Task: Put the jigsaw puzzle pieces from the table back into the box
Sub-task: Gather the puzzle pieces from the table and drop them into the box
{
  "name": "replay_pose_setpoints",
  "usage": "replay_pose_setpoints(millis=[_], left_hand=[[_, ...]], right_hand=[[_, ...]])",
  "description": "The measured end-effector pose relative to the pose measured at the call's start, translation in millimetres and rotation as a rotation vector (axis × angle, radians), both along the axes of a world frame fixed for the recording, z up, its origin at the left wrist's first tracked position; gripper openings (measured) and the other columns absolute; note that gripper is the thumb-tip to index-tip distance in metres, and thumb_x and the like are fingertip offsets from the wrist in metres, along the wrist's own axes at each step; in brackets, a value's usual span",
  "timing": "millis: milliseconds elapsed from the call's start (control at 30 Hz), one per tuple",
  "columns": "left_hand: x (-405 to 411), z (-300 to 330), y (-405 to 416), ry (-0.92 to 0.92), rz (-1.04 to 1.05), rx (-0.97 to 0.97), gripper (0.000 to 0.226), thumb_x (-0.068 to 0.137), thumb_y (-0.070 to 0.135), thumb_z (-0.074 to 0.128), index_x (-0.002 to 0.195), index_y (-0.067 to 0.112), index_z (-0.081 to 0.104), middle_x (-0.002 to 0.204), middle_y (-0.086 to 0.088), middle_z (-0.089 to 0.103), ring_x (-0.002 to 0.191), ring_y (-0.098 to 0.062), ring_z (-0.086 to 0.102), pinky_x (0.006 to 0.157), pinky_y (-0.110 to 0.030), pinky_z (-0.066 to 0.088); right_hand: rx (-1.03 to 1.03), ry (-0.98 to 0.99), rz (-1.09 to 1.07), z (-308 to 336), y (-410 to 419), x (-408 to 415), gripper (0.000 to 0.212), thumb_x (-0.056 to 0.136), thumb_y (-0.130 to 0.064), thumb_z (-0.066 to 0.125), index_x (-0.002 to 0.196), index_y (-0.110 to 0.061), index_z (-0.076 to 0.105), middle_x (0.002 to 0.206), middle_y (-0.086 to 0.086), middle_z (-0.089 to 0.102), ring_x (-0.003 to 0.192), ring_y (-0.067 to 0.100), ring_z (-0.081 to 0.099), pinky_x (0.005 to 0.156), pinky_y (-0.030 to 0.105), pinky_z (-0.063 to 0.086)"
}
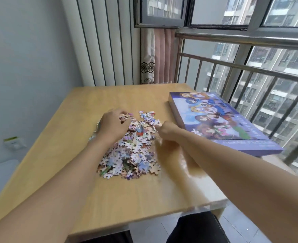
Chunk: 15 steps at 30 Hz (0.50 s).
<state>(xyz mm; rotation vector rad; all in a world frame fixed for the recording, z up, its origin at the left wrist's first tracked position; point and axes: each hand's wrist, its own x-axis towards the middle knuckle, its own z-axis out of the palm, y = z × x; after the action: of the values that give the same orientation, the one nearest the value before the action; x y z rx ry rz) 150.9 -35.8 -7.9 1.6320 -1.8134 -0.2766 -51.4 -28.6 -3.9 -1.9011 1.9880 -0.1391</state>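
Observation:
A heap of small colourful jigsaw pieces (132, 151) lies in the middle of the wooden table (60, 165). My left hand (112, 124) rests on the heap's far left part, its fingers curled round a cluster of pieces. At the far right of the heap my right hand (165, 131) is curled, with a piece at its fingertips. The purple puzzle box (220, 120) lies shut on the table's right side, its picture lid facing up and its near corner past the table edge.
A metal railing (250, 71) and windows stand right behind the box. A white panelled wall and a pink curtain (160, 55) are beyond the table's far edge. A wall socket (15, 143) shows at the left.

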Motion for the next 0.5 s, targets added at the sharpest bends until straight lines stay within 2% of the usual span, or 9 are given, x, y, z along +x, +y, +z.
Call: replay_pose_setpoints(millis=[33, 100, 200, 300, 367, 400, 433, 467, 500], left_hand=[[14.0, -5.4, -3.0, -0.027, 0.057, 0.020, 0.040, 0.092, 0.044, 0.064, 0.124, 0.021, 0.066, 0.131, -0.008, 0.063, 0.119, -0.030, 0.057, 0.098, -0.038, 0.047], [38.7, -15.3, -10.4, -0.038, 0.148, 0.090, 0.056, 0.091, 0.055, 0.059, 0.135, 0.021, 0.057, 0.139, -0.009, 0.055, 0.127, -0.034, 0.050, 0.104, -0.044, 0.045], [60.8, -32.1, -21.9, 0.025, 0.166, 0.264, 0.071, 0.093, 0.069, 0.043, 0.147, 0.022, 0.045, 0.151, -0.008, 0.042, 0.137, -0.033, 0.040, 0.112, -0.047, 0.037], [67.4, -43.9, -25.1, 0.206, 0.130, 0.282, 0.067, 0.098, 0.066, 0.035, 0.150, 0.025, 0.039, 0.157, -0.004, 0.037, 0.143, -0.028, 0.036, 0.115, -0.047, 0.030], [67.3, -48.2, -21.7, 0.330, 0.123, 0.236, 0.062, 0.099, 0.062, 0.038, 0.151, 0.027, 0.038, 0.158, 0.000, 0.037, 0.143, -0.024, 0.036, 0.114, -0.045, 0.030], [68.2, -49.7, -21.7, 0.377, 0.120, 0.228, 0.062, 0.099, 0.062, 0.039, 0.151, 0.028, 0.038, 0.158, 0.002, 0.038, 0.143, -0.023, 0.036, 0.113, -0.045, 0.030], [68.0, -50.0, -20.0, 0.400, 0.109, 0.228, 0.062, 0.099, 0.062, 0.040, 0.151, 0.029, 0.038, 0.158, 0.003, 0.038, 0.143, -0.023, 0.036, 0.113, -0.044, 0.031], [67.9, -51.4, -19.8, 0.401, 0.093, 0.230, 0.062, 0.098, 0.063, 0.041, 0.151, 0.031, 0.038, 0.158, 0.004, 0.038, 0.143, -0.022, 0.036, 0.112, -0.043, 0.031], [69.5, -53.3, -21.0, 0.379, 0.076, 0.234, 0.062, 0.098, 0.063, 0.042, 0.151, 0.033, 0.037, 0.158, 0.005, 0.037, 0.143, -0.022, 0.036, 0.112, -0.043, 0.030]], right_hand=[[-0.015, -0.023, -0.025, -4.3, -3.4, 5.3, 0.043, 0.109, -0.028, 0.035, 0.122, 0.005, 0.059, 0.124, 0.022, 0.060, 0.113, 0.033, 0.060, 0.087, 0.034, 0.049], [-0.054, -0.168, -0.079, -13.5, -11.4, 16.9, 0.028, 0.103, -0.022, 0.043, 0.098, -0.002, 0.062, 0.098, 0.015, 0.062, 0.087, 0.027, 0.061, 0.067, 0.032, 0.047], [-0.173, -0.413, -0.214, -13.2, -25.2, 23.4, 0.016, 0.088, -0.008, 0.048, 0.072, -0.010, 0.048, 0.070, 0.005, 0.046, 0.061, 0.020, 0.044, 0.050, 0.024, 0.029], [-0.220, -0.449, -0.252, -2.9, -55.6, 17.5, 0.016, 0.091, -0.022, 0.055, 0.080, -0.013, 0.047, 0.072, 0.002, 0.045, 0.060, 0.015, 0.040, 0.049, 0.025, 0.027], [-0.117, -0.463, -0.229, 1.8, -75.0, 14.7, 0.034, 0.093, -0.046, 0.060, 0.088, -0.014, 0.050, 0.074, 0.000, 0.047, 0.063, 0.014, 0.044, 0.053, 0.028, 0.033], [-0.063, -0.473, -0.208, 0.9, -85.7, 13.7, 0.048, 0.091, -0.058, 0.060, 0.098, -0.011, 0.054, 0.080, 0.001, 0.052, 0.071, 0.016, 0.050, 0.061, 0.029, 0.040], [-0.028, -0.472, -0.188, -0.2, -91.8, 11.1, 0.067, 0.087, -0.068, 0.058, 0.117, -0.008, 0.056, 0.098, 0.004, 0.060, 0.088, 0.020, 0.058, 0.076, 0.032, 0.048], [-0.010, -0.465, -0.164, -3.4, -98.9, 9.3, 0.086, 0.083, -0.074, 0.057, 0.138, -0.008, 0.048, 0.125, 0.008, 0.059, 0.113, 0.026, 0.058, 0.097, 0.038, 0.047], [0.010, -0.463, -0.128, -8.0, -106.6, 10.6, 0.098, 0.081, -0.078, 0.056, 0.151, -0.011, 0.037, 0.149, 0.009, 0.047, 0.133, 0.029, 0.048, 0.111, 0.043, 0.039]])
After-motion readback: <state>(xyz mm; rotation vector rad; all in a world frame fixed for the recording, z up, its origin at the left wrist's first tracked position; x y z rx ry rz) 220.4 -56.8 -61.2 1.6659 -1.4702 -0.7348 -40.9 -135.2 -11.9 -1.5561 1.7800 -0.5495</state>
